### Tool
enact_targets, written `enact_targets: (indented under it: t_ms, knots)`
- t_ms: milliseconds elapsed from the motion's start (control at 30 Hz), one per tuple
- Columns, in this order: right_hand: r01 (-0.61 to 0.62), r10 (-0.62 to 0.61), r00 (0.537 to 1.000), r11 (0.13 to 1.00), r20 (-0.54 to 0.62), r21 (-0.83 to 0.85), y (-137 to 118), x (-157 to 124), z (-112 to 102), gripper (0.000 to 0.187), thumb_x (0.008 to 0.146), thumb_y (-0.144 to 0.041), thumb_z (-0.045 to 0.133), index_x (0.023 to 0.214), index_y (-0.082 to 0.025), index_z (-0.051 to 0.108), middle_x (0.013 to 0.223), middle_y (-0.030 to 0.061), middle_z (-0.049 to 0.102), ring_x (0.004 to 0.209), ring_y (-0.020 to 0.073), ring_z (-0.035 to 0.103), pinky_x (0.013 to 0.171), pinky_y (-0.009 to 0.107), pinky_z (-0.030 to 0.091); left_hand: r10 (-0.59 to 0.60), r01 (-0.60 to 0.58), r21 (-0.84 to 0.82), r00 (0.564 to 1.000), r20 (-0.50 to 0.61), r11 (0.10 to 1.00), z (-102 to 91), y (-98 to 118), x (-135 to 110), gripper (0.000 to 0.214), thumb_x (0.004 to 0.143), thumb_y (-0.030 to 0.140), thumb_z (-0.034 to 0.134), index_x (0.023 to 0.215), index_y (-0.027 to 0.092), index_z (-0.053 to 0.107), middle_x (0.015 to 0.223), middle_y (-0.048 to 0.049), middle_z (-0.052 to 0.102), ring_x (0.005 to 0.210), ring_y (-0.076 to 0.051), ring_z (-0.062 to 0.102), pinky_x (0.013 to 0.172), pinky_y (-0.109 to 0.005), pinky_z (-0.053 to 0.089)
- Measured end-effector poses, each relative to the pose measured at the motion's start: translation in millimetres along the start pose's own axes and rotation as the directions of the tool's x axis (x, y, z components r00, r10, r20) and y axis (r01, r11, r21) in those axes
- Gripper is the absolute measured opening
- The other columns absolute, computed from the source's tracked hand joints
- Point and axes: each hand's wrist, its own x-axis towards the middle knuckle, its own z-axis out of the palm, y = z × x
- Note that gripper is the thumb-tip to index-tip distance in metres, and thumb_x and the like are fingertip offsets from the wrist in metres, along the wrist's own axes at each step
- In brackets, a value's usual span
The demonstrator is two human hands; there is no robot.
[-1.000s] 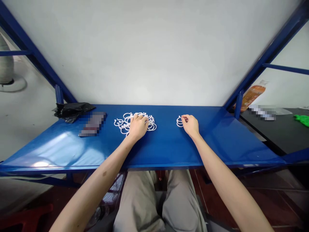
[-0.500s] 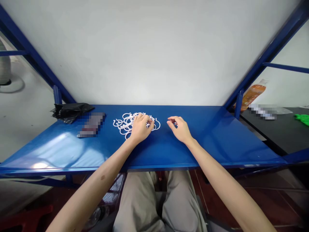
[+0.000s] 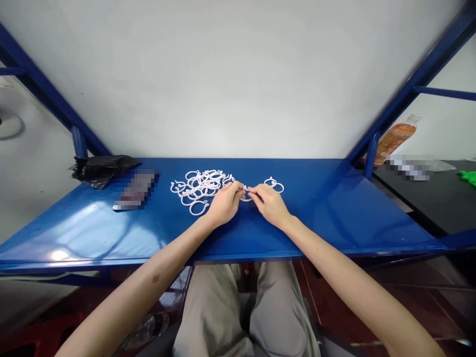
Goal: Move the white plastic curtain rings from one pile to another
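Note:
Between my hands is a white plastic ring [image 3: 246, 199], which looks like a curtain ring with a small eyelet. My left hand [image 3: 225, 202] pinches it from one side, and my right hand [image 3: 274, 201] grips the other with thumb and forefinger. A loose pile of similar white rings [image 3: 199, 207] lies on the blue table to the left of my left hand. Just beyond my right hand, a couple of white rings [image 3: 278, 187] rest on the table, partly hidden by the hand.
The blue table [image 3: 334, 213] meets a pale wall [image 3: 238, 89] at the back. On its left are a black plastic bag [image 3: 102, 169] and a blurred phone-like object [image 3: 137, 190]. An orange-labelled bottle [image 3: 394, 141] stands to the right, beyond the blue frame.
My left hand has come off the pile and moved right with a ring. My right hand has closed on that ring. A couple of rings now show beyond my right hand.

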Motion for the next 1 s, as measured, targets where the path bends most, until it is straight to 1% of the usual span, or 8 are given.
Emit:
enact_targets:
  t_ms: [167, 333, 400, 467, 567, 667, 800, 1000]
  knots:
    - [0.088, -0.084, 0.993, 0.996, 0.084, -0.034, -2.3, -3.5, 0.9, 0.03, 0.107, -0.029, 0.04, 0.102, -0.022, 0.069, 0.089, 0.0084, 0.07, 0.084, 0.0234, 0.062, 0.079, 0.039, 0.053, 0.11, -0.116, 0.26, 0.993, 0.038, 0.959, 4.4, -6.7, -4.5, 0.021, 0.101, 0.021, 0.039, 0.089, 0.022, 0.055, 0.086, -0.0067, 0.065, 0.087, -0.022, 0.061, 0.083, -0.035, 0.048]
    - [0.068, -0.065, 0.997, 0.995, 0.042, -0.071, 2.3, -0.2, 0.6, 0.027, 0.106, -0.03, 0.043, 0.107, -0.024, 0.07, 0.094, 0.0071, 0.073, 0.089, 0.023, 0.064, 0.084, 0.039, 0.054, 0.115, -0.122, 0.312, 0.992, 0.042, 0.942, 3.5, -7.1, 0.3, 0.023, 0.103, 0.028, 0.04, 0.101, 0.021, 0.061, 0.089, -0.0084, 0.066, 0.09, -0.025, 0.06, 0.084, -0.038, 0.048]
    - [-0.018, 0.015, 1.0, 0.996, -0.025, -0.09, 9.5, 3.0, -4.4, 0.024, 0.104, -0.032, 0.048, 0.107, -0.025, 0.071, 0.097, 0.0069, 0.073, 0.092, 0.0232, 0.065, 0.086, 0.038, 0.053, 0.109, -0.115, 0.325, 0.993, 0.036, 0.939, -1.0, -8.1, 3.7, 0.025, 0.103, 0.031, 0.041, 0.108, 0.022, 0.064, 0.097, -0.0093, 0.069, 0.096, -0.026, 0.06, 0.09, -0.041, 0.047]
    - [-0.174, 0.16, 0.979, 0.978, -0.125, -0.118, 22.6, 5.0, -13.0, 0.022, 0.102, -0.032, 0.051, 0.105, -0.024, 0.072, 0.099, 0.0079, 0.072, 0.093, 0.0236, 0.065, 0.085, 0.038, 0.053, 0.094, -0.091, 0.364, 0.996, 0.008, 0.927, -6.8, -12.4, 5.9, 0.027, 0.103, 0.032, 0.042, 0.11, 0.022, 0.066, 0.105, -0.0101, 0.071, 0.102, -0.027, 0.059, 0.095, -0.044, 0.045]
    - [-0.442, 0.399, 0.884, 0.884, -0.242, -0.154, 49.8, 3.2, -27.8, 0.021, 0.097, -0.029, 0.055, 0.1, -0.021, 0.074, 0.102, 0.0101, 0.07, 0.091, 0.0247, 0.066, 0.082, 0.039, 0.054, 0.043, -0.032, 0.445, 0.999, -0.014, 0.895, -14.7, -24.4, 6.3, 0.027, 0.1, 0.027, 0.045, 0.107, 0.02, 0.069, 0.107, -0.0126, 0.07, 0.107, -0.031, 0.057, 0.097, -0.048, 0.044]
    - [-0.597, 0.558, 0.8, 0.779, -0.223, -0.192, 72.2, -1.3, -36.1, 0.022, 0.094, -0.026, 0.056, 0.101, -0.019, 0.075, 0.102, 0.0108, 0.072, 0.089, 0.0249, 0.067, 0.085, 0.04, 0.053, -0.003, -0.005, 0.491, 1.0, 0.015, 0.871, -18.7, -36.0, 5.3, 0.025, 0.095, 0.024, 0.048, 0.105, 0.02, 0.071, 0.107, -0.014, 0.069, 0.108, -0.034, 0.056, 0.096, -0.05, 0.045]
    - [-0.668, 0.65, 0.744, 0.725, -0.151, -0.167, 79.4, -3.8, -34.0, 0.023, 0.093, -0.028, 0.057, 0.105, -0.02, 0.075, 0.102, 0.0097, 0.075, 0.091, 0.0242, 0.069, 0.085, 0.038, 0.053, -0.031, 0.011, 0.486, 0.999, 0.033, 0.874, -20.0, -40.5, 5.7, 0.024, 0.095, 0.024, 0.048, 0.101, 0.021, 0.071, 0.106, -0.0127, 0.071, 0.108, -0.033, 0.057, 0.096, -0.049, 0.045]
    - [-0.65, 0.633, 0.76, 0.738, -0.148, -0.18, 73.6, -4.2, -30.2, 0.022, 0.093, -0.03, 0.056, 0.102, -0.02, 0.073, 0.102, 0.0092, 0.074, 0.095, 0.0252, 0.065, 0.086, 0.039, 0.051, -0.119, 0.088, 0.477, 0.992, 0.034, 0.874, -21.3, -33.8, 6.5, 0.017, 0.094, 0.031, 0.055, 0.096, 0.022, 0.069, 0.104, -0.0106, 0.074, 0.108, -0.034, 0.056, 0.097, -0.052, 0.042]
